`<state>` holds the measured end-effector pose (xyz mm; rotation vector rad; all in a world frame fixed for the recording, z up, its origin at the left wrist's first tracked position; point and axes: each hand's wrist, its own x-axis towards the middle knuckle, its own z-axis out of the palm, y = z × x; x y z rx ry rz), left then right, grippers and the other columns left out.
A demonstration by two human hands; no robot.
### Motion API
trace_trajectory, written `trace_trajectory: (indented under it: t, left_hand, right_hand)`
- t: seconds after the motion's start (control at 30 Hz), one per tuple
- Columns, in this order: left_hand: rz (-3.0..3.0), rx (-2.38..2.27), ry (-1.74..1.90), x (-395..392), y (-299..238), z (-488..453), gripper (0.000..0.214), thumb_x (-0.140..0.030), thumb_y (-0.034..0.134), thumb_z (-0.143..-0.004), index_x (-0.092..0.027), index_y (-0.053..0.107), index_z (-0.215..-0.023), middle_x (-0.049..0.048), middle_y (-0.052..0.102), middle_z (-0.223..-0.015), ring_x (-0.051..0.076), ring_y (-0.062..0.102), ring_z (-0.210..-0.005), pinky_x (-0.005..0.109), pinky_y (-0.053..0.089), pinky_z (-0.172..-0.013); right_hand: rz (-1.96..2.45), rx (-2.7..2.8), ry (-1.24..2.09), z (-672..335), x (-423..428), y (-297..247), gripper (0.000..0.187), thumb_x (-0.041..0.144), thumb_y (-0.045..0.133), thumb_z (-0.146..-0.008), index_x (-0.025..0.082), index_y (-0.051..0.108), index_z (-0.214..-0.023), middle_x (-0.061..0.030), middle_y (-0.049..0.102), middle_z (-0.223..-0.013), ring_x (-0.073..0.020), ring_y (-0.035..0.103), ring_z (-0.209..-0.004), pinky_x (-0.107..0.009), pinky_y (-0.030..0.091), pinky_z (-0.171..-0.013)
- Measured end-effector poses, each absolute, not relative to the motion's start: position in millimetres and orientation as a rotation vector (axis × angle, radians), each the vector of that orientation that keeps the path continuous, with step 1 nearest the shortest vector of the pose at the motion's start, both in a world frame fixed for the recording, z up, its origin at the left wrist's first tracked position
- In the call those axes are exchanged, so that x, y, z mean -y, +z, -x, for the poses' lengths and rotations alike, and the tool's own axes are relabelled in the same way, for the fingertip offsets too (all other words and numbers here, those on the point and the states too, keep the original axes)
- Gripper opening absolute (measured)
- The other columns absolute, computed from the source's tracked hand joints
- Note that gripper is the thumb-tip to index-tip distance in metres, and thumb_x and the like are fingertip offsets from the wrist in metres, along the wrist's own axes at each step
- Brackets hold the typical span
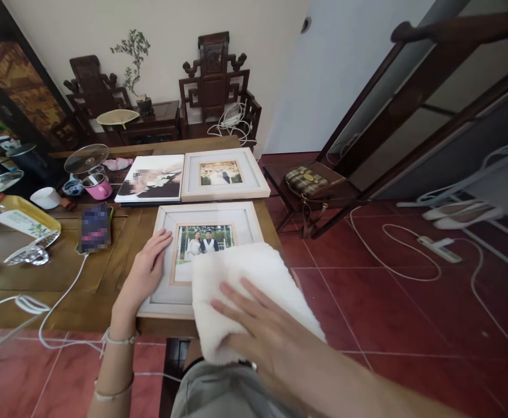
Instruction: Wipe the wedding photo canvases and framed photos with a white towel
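Note:
A light wooden picture frame (pixel 254 223) with a wide pale mat lies face up at the table's right end. Its photo (pixel 208 238) shows two people outdoors. My left hand (pixel 149 267) rests over the frame's left border, fingers stretched along it and lying on the surface. Under my right hand (pixel 254 313) is a fluffy white cloth (pixel 275 273), which I hold spread over the frame's lower right part. The cloth hides that corner and part of the photo, and overhangs the table's edge. My right fingers press on it, slightly apart.
Behind lie a second framed photo (pixel 227 154) and a photo panel (pixel 149 174). To the left are a phone (pixel 94 226) on a cable, a clear hair claw (pixel 33 249), a bottle of yellow liquid (pixel 22 212) and a pink mug (pixel 97 186). A plaid bag (pixel 308 183) sits on a chair.

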<state>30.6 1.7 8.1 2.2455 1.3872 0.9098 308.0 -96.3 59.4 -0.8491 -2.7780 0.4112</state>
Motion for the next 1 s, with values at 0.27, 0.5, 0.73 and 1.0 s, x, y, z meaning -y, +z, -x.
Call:
trace_trajectory:
  t: [0.27, 0.5, 0.73, 1.0]
  left_hand:
    - [-2.296, -1.328, 0.84, -3, 10, -27, 0.04, -0.02, 0.036, -0.098, -0.019, 0.055, -0.133, 0.0099, 0.053, -0.142, 0.022, 0.037, -0.141, 0.049, 0.028, -0.118]
    - [-2.314, -1.314, 0.809, -4, 10, -25, 0.042, -0.02, 0.036, -0.097, -0.02, 0.055, -0.135, 0.0095, 0.051, -0.144, 0.022, 0.036, -0.141, 0.049, 0.028, -0.118]
    - [-2.298, -1.338, 0.838, -4, 9, -28, 0.041, -0.02, 0.036, -0.097, -0.019, 0.056, -0.133, 0.0106, 0.052, -0.143, 0.023, 0.037, -0.14, 0.049, 0.029, -0.117]
    - [-2.315, -1.384, 0.845, -3, 7, -29, 0.043, -0.02, 0.035, -0.097, -0.018, 0.052, -0.136, 0.0118, 0.049, -0.146, 0.022, 0.037, -0.141, 0.049, 0.028, -0.118]
  right_hand:
    - [1.01, 2.682, 0.318, -305, 45, 44, 0.05, -0.003, 0.05, -0.074, 0.02, 0.064, -0.117, -0.0106, 0.049, -0.146, -0.028, 0.031, -0.143, -0.054, 0.022, -0.118]
    - [1.248, 2.507, -0.005, -308, -37, 36, 0.053, -0.003, 0.048, -0.074, 0.015, 0.061, -0.122, -0.0132, 0.055, -0.14, -0.0301, 0.037, -0.14, -0.054, 0.027, -0.115]
    - [1.262, 2.606, -0.007, -298, -38, 37, 0.049, -0.003, 0.048, -0.076, 0.014, 0.063, -0.12, -0.0151, 0.053, -0.142, -0.0352, 0.033, -0.141, -0.062, 0.023, -0.113]
    - [1.029, 2.802, 0.254, -293, 64, 53, 0.039, 0.004, 0.05, -0.083, 0.016, 0.067, -0.116, -0.0175, 0.049, -0.144, -0.0369, 0.033, -0.14, -0.063, 0.024, -0.113]
